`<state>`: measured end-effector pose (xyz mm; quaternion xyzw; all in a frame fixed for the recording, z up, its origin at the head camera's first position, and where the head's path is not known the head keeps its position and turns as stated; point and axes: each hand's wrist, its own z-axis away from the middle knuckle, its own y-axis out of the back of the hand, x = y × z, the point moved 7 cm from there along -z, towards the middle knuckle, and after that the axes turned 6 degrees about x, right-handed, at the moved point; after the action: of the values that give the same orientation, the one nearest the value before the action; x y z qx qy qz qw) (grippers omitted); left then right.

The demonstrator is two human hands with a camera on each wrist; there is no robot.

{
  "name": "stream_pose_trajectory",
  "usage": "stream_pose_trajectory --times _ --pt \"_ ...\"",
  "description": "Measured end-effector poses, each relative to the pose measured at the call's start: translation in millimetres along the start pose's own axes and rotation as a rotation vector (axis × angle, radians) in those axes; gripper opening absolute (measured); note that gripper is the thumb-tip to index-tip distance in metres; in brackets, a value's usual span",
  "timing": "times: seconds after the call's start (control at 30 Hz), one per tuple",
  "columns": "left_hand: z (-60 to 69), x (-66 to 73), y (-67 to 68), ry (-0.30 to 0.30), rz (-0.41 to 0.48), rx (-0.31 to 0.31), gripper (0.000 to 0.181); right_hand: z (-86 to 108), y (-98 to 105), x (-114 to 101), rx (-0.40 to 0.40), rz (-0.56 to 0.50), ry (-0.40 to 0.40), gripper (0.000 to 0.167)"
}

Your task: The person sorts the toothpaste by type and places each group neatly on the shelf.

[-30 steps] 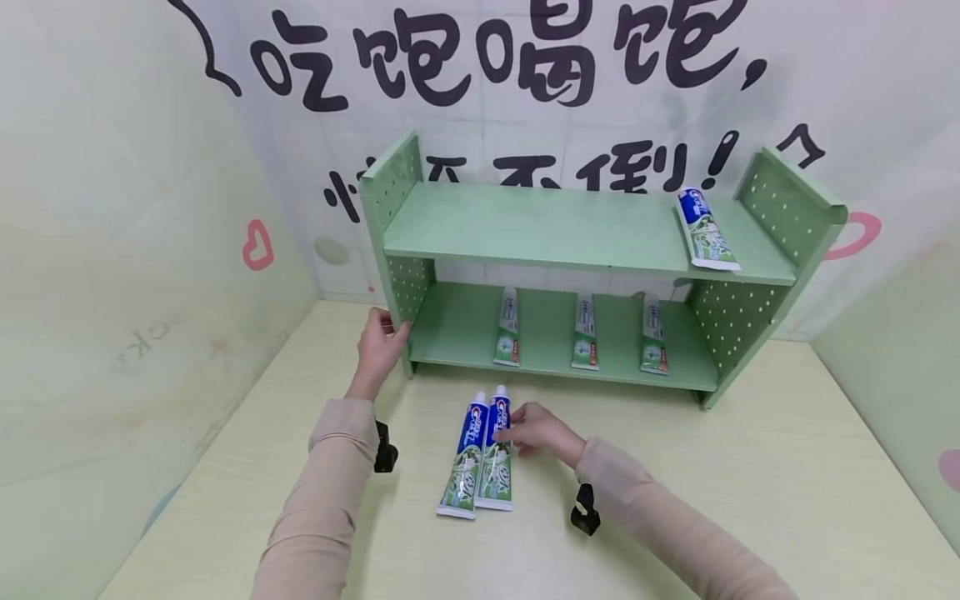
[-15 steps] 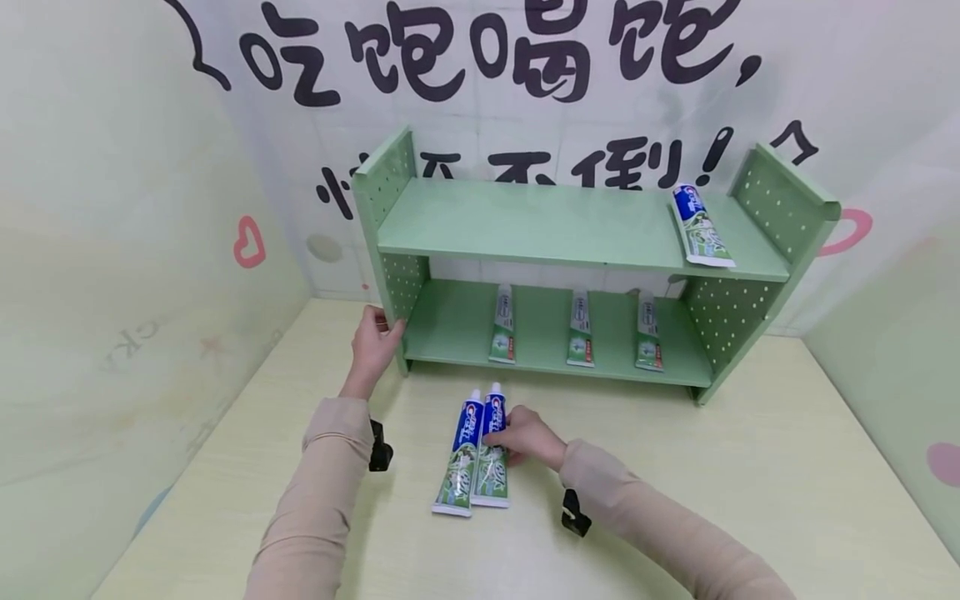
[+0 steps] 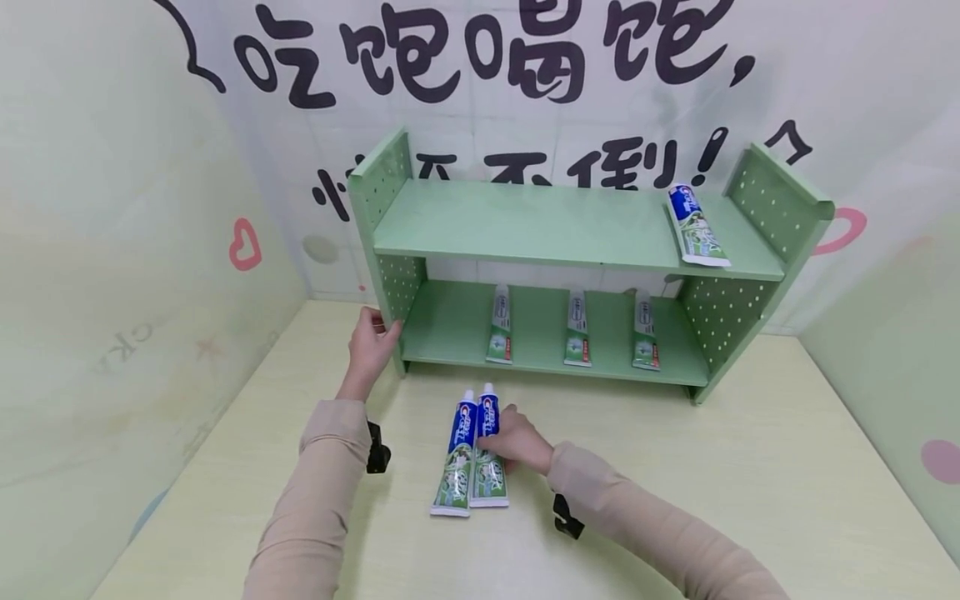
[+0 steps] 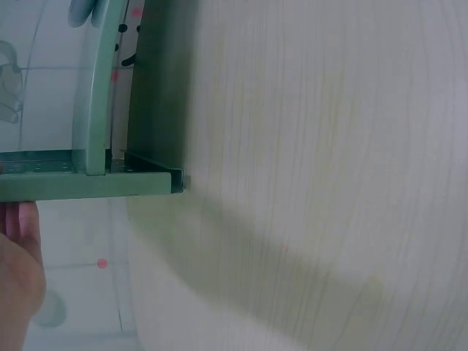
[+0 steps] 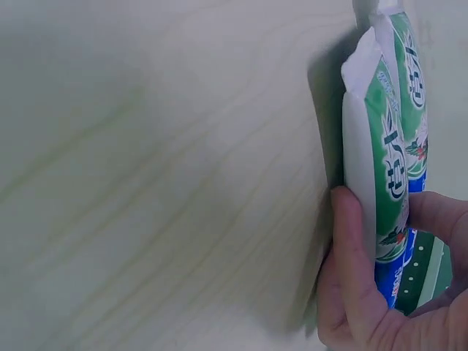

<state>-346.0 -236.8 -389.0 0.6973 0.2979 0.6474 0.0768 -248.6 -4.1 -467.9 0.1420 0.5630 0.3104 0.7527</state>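
Two blue-and-green toothpaste tubes lie side by side on the table in the head view, caps toward the rack. My right hand (image 3: 522, 440) pinches the right toothpaste tube (image 3: 489, 479), thumb on top and fingers at its side and underneath. Touching it is the left toothpaste tube (image 3: 454, 467). The right wrist view shows the held tube (image 5: 387, 157) slightly raised along its near edge. At the green two-tier rack (image 3: 510, 221), my left hand (image 3: 371, 346) holds the left side panel (image 4: 88, 187), thumb at its front edge; some fingers are hidden.
Another blue-and-green tube (image 3: 696, 225) lies on the upper shelf's right end. Three grey-and-green tubes, including the middle one (image 3: 577, 329), lie spaced along the lower shelf. Printed walls enclose the pale wooden table (image 3: 675, 467) at the back and sides.
My right hand has shifted slightly left over the right tube, its thumb reaching further across. The left hand stays at the rack. The whole view has drifted a little.
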Motion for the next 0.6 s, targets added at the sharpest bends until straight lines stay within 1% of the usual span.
stream_pose_trajectory --times 0.17,0.23,0.4,0.5,0.6 --pt "-0.5 -0.4 -0.2 -0.001 -0.003 0.003 0.039 -1.6 1 2 -0.001 -0.038 0.003 0.089" --pt "-0.3 -0.6 -0.7 -0.004 -0.004 0.003 0.038 -1.6 3 3 -0.006 -0.061 0.006 0.079" --pt "1.2 -1.3 -2.3 0.000 0.001 -0.006 0.039 -1.4 6 6 -0.014 -0.062 0.004 0.042" --pt "0.7 -2.4 -2.0 0.010 0.005 -0.007 0.039 -0.7 9 7 -0.019 -0.047 0.005 0.039" --pt "-0.9 -2.4 -0.9 0.010 0.005 -0.003 0.038 0.7 12 7 -0.020 -0.041 0.007 0.039"
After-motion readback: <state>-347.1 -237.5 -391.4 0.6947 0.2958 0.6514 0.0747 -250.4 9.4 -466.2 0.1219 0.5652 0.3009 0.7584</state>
